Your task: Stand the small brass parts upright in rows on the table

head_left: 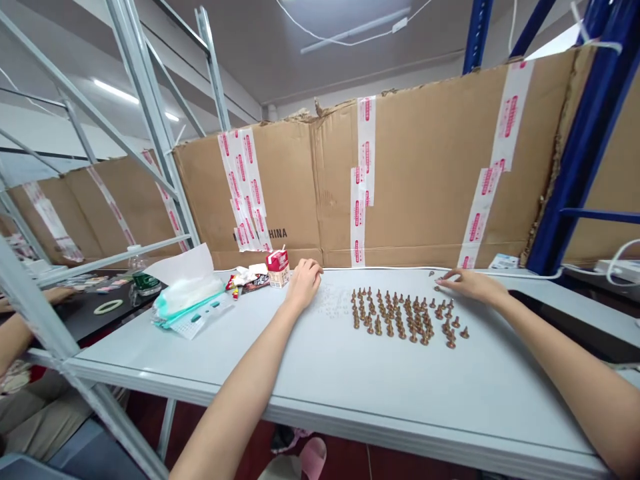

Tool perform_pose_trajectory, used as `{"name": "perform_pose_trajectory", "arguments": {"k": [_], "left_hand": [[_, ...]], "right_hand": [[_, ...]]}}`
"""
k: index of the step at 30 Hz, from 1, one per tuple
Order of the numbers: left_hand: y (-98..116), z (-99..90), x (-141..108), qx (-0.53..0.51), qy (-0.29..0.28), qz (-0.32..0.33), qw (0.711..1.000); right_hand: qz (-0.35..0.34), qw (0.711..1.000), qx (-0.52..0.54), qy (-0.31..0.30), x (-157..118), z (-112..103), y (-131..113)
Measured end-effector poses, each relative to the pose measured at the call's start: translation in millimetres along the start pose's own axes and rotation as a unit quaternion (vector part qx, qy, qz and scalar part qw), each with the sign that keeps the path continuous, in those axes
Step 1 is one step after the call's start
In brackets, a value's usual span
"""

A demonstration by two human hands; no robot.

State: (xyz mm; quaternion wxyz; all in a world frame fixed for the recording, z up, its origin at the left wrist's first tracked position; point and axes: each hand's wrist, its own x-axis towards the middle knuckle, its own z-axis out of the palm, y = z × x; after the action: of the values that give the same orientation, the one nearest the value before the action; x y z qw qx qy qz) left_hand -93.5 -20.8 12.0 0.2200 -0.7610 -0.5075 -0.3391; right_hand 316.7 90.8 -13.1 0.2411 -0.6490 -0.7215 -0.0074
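Dull coppery metal studs [403, 313] lie on a smooth, matt pale tabletop [320, 380].

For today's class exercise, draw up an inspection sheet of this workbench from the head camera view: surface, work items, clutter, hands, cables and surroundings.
surface: white workbench top, in view from front edge to back.
job's things: small copper-coloured studs in loose rows; tiny pale pieces in a patch beside them.
clutter: plastic-wrapped tissue pack, red-and-white carton, crumpled wrappers.
grippers: left hand curled beside the pale pieces; right hand spread, fingertips near stray studs.
cables: white cable along the bench's back edge.
surroundings: taped cardboard sheets, blue rack upright, grey metal shelving, a co-worker's hand at a dark table.
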Motion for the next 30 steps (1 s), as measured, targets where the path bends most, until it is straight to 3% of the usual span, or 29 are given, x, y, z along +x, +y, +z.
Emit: {"name": "perform_pose_trajectory", "arguments": {"k": [2,6,11,14,17,22,26,30], "left_hand": [[0.9,0.5,-0.5,0.000,-0.007,0.005,1.000],[2.2,0.4,-2.3,0.002,-0.009,0.009,1.000],[7.1,-2.6,-1.6,0.005,-0.018,0.026,1.000],[22.2,-8.5,0.8,-0.003,-0.012,0.045,0.999],[48.0,-16.7,2.2,-0.027,0.008,0.080,0.996],[84.6,-22.8,0.9,-0.053,0.039,0.127,0.990],[89.8,-20.8,-0.4,-0.049,0.055,0.139,0.988],[87.9,-19.5,-1.0,-0.058,0.063,0.144,0.986]], "right_hand": [[0.021,0.998,-0.015,-0.059,-5.2,-3.3,-11.1],[-0.042,0.993,-0.033,-0.106,-12.9,-4.8,-27.0],[-0.048,0.996,-0.041,-0.061,-20.3,-10.3,-35.6],[-0.065,0.994,0.083,-0.022,-29.0,-26.6,-58.3],[-0.136,0.945,0.295,-0.045,-46.0,-41.0,-99.7],[-0.211,0.860,0.445,-0.131,-81.9,-42.4,-163.9],[-0.229,0.841,0.466,-0.152,-96.6,-38.0,-179.2],[-0.228,0.845,0.460,-0.151,-99.0,-39.3,-177.6]]}}
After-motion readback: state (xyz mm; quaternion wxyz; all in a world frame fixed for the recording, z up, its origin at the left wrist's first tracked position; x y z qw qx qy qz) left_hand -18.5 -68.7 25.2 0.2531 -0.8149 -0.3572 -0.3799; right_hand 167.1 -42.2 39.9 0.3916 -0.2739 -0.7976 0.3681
